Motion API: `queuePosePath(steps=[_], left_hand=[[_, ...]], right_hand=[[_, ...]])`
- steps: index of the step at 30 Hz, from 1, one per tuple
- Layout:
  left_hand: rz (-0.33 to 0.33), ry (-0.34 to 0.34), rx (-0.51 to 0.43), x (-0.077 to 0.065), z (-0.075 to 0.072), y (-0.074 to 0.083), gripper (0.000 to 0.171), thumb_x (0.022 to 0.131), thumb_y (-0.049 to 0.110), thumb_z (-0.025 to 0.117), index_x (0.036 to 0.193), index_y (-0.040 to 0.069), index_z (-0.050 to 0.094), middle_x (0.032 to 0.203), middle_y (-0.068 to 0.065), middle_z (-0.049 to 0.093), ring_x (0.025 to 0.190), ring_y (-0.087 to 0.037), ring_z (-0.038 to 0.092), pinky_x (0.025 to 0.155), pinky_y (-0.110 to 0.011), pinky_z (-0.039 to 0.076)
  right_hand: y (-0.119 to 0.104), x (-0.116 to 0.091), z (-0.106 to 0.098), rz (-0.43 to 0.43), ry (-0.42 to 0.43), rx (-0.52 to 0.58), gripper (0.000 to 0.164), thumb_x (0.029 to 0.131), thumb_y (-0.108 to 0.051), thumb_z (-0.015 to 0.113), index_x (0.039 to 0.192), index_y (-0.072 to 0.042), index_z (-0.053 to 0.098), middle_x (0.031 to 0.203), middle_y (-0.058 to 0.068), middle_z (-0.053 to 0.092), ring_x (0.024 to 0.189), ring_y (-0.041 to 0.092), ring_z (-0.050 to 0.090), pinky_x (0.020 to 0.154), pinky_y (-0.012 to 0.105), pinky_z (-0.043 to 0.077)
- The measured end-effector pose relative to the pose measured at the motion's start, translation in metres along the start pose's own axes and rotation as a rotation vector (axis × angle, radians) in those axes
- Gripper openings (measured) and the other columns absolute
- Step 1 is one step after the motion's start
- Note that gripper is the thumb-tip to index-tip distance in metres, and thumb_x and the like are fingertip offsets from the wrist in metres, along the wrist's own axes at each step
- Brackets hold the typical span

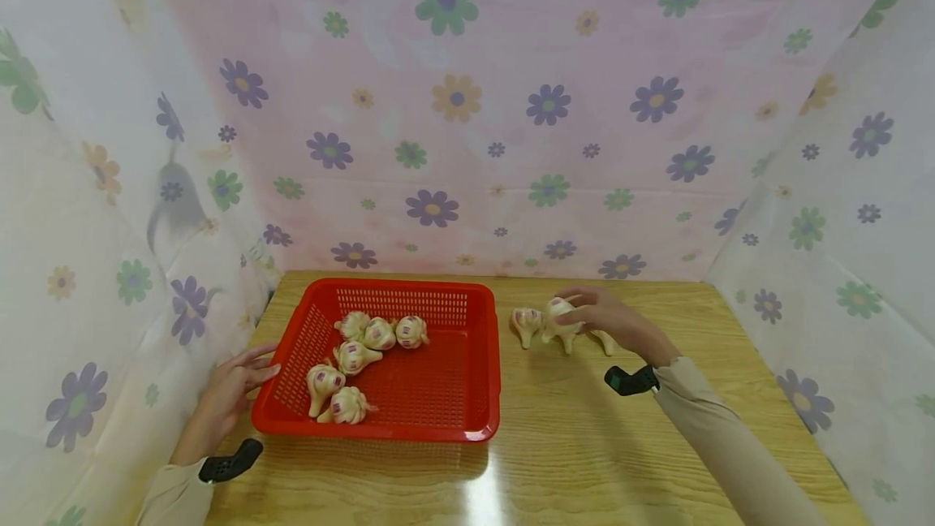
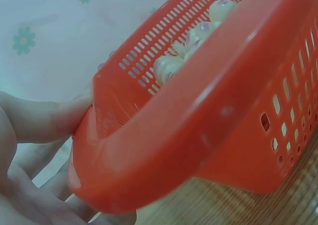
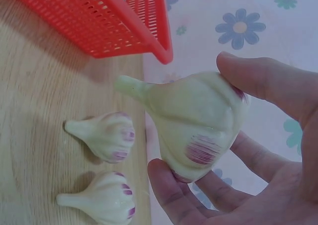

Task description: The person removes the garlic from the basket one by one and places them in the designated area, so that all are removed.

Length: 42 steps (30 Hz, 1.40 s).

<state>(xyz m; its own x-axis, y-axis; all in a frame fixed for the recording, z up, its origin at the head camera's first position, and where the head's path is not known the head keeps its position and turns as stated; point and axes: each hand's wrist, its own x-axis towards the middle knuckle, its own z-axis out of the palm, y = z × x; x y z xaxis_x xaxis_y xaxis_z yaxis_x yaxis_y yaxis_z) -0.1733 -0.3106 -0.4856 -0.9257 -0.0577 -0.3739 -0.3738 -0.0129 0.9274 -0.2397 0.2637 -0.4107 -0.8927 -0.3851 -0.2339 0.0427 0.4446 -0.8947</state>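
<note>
My right hand [image 1: 602,316] grips a garlic bulb [image 3: 198,123] with purple streaks, thumb on one side and fingers on the other. The bulb is held above the table, its stem pointing away from the palm. Two more garlic bulbs lie below it, one nearer the basket [image 3: 112,135] and one beside that [image 3: 107,197]. A further bulb [image 1: 605,341] shows partly under the hand. My left hand [image 1: 226,388] holds the left rim of a red plastic basket [image 1: 376,431], thumb over the rim and fingers beneath. Several garlic bulbs [image 1: 355,357] sit in the basket's left and back part.
The basket stands on the left of a wooden table [image 1: 584,461]. Flower-printed cloth [image 1: 504,120] hangs behind the table and along both sides. A black wrist camera [image 1: 631,380] is strapped to the right wrist, another [image 1: 232,463] to the left.
</note>
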Motion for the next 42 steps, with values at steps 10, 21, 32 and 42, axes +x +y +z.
queuePosePath(steps=[10,21,32,42], left_hand=[[0.009,-0.007,-0.005,0.001,-0.001,-0.001,0.053,0.089,0.015,0.063,0.139,0.014,0.044,0.099,0.012,0.062,0.09,-0.011,0.061,0.081,-0.039,0.052],[-0.005,-0.001,0.009,0.0,-0.001,-0.001,0.058,0.089,0.016,0.064,0.142,0.012,0.04,0.101,0.011,0.061,0.091,-0.012,0.061,0.082,-0.04,0.052],[-0.009,0.0,0.002,0.001,-0.001,-0.001,0.059,0.089,0.016,0.063,0.143,0.012,0.039,0.1,0.012,0.062,0.09,-0.011,0.061,0.082,-0.039,0.052],[-0.001,-0.009,0.015,0.001,-0.001,0.0,0.061,0.09,0.015,0.061,0.145,0.008,0.034,0.102,0.011,0.061,0.091,-0.011,0.062,0.081,-0.039,0.053]], right_hand=[[0.008,-0.007,-0.011,0.019,0.024,-0.029,0.062,0.089,-0.028,0.067,0.138,-0.003,0.04,0.14,0.024,0.037,0.121,0.04,0.042,0.088,0.048,0.044],[0.015,-0.016,-0.022,0.034,0.051,-0.039,0.063,0.088,-0.028,0.067,0.138,-0.001,0.039,0.136,0.025,0.04,0.112,0.036,0.051,0.085,0.046,0.048],[0.028,-0.025,-0.033,0.041,0.102,-0.081,0.065,0.088,-0.029,0.068,0.139,0.001,0.039,0.139,0.028,0.035,0.116,0.039,0.048,0.084,0.044,0.049],[0.037,-0.032,-0.043,0.048,0.123,-0.091,0.065,0.089,-0.029,0.066,0.138,0.004,0.038,0.136,0.03,0.038,0.111,0.038,0.052,0.082,0.044,0.05]])
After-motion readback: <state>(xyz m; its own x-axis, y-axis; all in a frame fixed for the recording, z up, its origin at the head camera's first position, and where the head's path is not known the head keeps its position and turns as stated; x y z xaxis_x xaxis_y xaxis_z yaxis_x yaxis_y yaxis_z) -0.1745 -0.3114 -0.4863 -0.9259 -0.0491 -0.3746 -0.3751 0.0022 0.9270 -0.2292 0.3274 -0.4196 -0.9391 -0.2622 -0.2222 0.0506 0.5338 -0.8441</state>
